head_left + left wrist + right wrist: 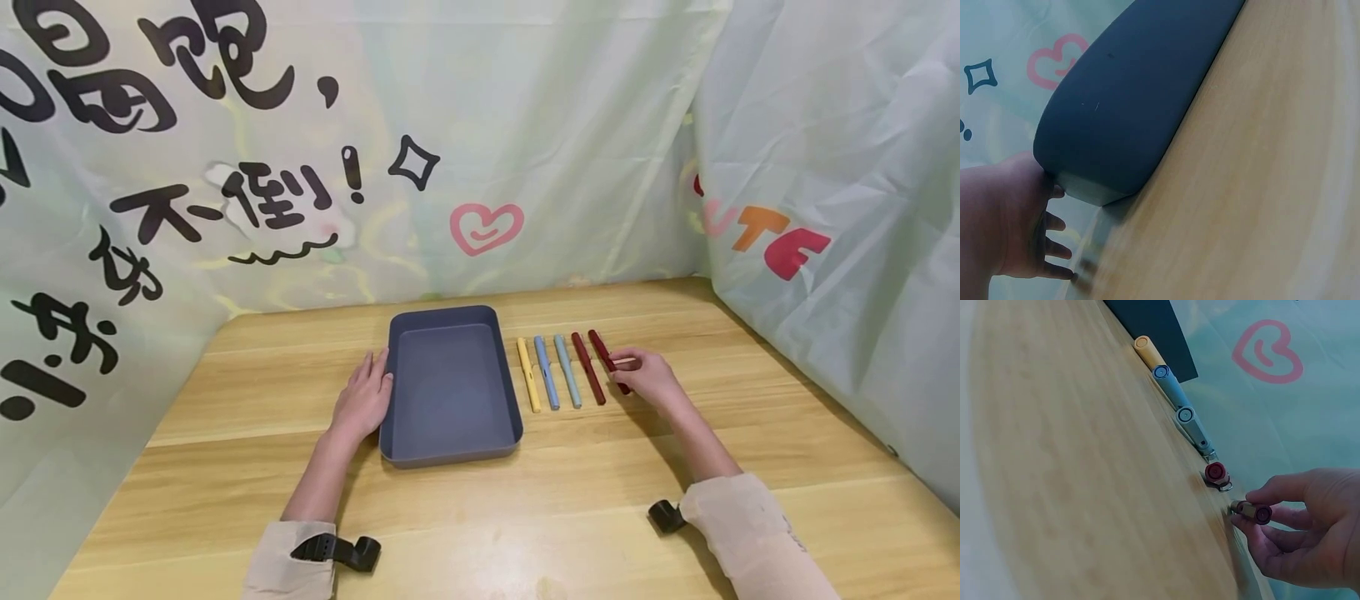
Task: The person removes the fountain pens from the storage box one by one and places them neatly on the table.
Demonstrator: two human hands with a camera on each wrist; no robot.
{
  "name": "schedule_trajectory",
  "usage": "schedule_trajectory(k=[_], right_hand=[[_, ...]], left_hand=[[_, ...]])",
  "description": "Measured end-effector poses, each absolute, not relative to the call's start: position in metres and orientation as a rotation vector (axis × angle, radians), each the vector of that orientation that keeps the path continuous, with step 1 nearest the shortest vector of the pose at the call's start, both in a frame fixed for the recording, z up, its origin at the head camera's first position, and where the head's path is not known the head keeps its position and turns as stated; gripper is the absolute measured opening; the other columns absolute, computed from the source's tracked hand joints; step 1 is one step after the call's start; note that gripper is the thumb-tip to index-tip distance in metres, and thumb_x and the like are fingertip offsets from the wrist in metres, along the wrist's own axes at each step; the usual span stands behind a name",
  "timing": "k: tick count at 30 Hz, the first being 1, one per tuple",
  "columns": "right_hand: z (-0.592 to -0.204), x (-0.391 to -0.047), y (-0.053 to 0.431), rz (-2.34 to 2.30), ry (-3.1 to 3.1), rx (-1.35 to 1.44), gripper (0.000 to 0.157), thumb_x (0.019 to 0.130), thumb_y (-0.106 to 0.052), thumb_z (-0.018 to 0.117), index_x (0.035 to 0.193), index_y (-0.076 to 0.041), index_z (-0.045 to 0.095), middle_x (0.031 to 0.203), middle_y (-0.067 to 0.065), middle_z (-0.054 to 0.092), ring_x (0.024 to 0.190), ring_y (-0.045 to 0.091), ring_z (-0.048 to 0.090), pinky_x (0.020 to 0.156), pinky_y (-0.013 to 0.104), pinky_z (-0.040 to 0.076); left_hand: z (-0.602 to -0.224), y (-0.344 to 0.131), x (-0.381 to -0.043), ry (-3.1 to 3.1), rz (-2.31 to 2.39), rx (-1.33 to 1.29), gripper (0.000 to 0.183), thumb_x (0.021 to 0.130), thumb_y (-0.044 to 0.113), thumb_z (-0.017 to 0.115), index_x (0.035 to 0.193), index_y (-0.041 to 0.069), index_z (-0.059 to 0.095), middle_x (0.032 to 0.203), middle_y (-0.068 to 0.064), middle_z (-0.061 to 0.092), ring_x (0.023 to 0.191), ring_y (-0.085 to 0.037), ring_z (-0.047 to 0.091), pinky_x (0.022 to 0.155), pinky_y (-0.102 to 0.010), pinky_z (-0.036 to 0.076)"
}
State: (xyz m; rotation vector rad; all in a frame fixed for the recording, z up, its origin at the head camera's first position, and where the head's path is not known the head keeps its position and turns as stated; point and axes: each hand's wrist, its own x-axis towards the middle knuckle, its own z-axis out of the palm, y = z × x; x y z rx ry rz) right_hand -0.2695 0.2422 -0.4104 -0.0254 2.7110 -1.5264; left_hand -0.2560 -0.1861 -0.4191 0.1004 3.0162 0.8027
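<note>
A dark grey rectangular tray [452,392] lies on the wooden table, its long sides pointing away from me. My left hand [363,400] rests against the tray's left wall with fingers straight; in the left wrist view that hand [1019,215] shows beside the tray corner. Right of the tray, capped pens lie side by side: a yellow pen [528,375], a blue pen [547,372], a pale teal pen [567,371] and a dark red pen [588,367]. My right hand [649,380] pinches the rightmost dark red pen [1255,512] between thumb and fingers, near its close end.
The wooden table [525,517] reaches back to a printed cloth [585,167], which also closes off the left and right sides. On each sleeve sits a black wrist camera, the left one [365,553] and the right one [665,517], low over the table.
</note>
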Motion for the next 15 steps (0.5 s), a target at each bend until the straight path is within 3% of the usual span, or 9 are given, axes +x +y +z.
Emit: schedule_trajectory(k=[7, 15], right_hand=[[-0.412, -0.268, 0.241, -1.409, 2.854, -0.078, 0.032, 0.083, -0.003, 0.062, 0.113, 0.009, 0.057, 0.103, 0.026, 0.060, 0.094, 0.036, 0.058, 0.065, 0.025, 0.048], [-0.422, -0.266, 0.238, -1.390, 3.013, -0.108, 0.029, 0.078, 0.002, 0.062, 0.106, 0.009, 0.061, 0.093, 0.022, 0.063, 0.087, 0.035, 0.061, 0.064, 0.028, 0.049]], left_hand=[[-0.420, -0.186, -0.255, 3.023, 0.806, 0.095, 0.052, 0.101, 0.026, 0.025, 0.149, 0.013, 0.012, 0.150, -0.021, 0.005, 0.133, -0.042, 0.012, 0.100, -0.061, 0.017], [-0.421, -0.186, -0.255, 3.035, 0.802, 0.113, 0.051, 0.101, 0.026, 0.025, 0.149, 0.012, 0.013, 0.150, -0.022, 0.006, 0.132, -0.043, 0.013, 0.100, -0.061, 0.018]])
